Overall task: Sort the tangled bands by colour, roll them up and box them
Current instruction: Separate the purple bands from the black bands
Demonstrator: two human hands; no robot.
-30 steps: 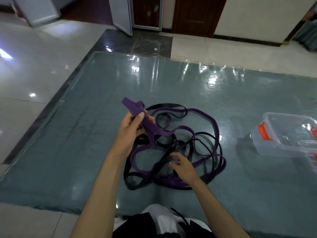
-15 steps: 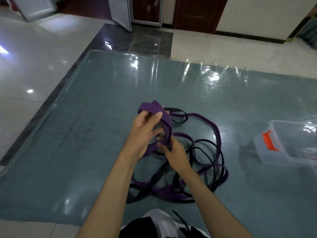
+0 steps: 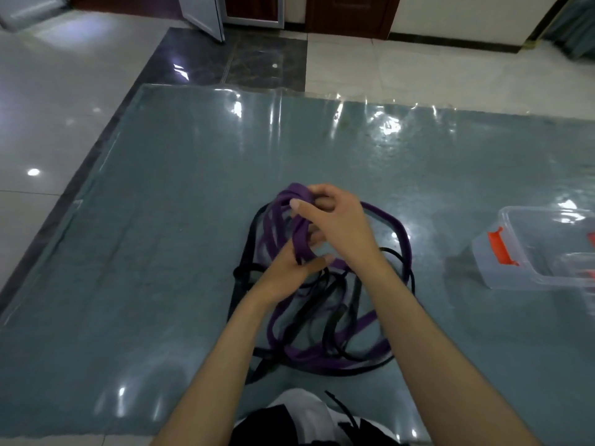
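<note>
While both hands gripped the purple band (image 3: 301, 239), left hand (image 3: 286, 272) under right hand (image 3: 335, 223), we judged rolling begun; black bands (image 3: 328, 304) tangled at six o'clock, box (image 3: 534, 278) at three o'clock, awaited freeing

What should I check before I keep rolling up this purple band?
1. Both hands on the flat purple elastic band: ok. The left hand holds it from below, the right hand from above.
2. Purple band free of the thin black elastic bands: not ok, they cross in the pile.
3. Clear plastic box with orange clips open: ok, no lid on it.
4. Box within reach: cannot tell; it sits off to the right.
5. Glossy grey-blue floor mat has free space for sorting: ok.
</note>
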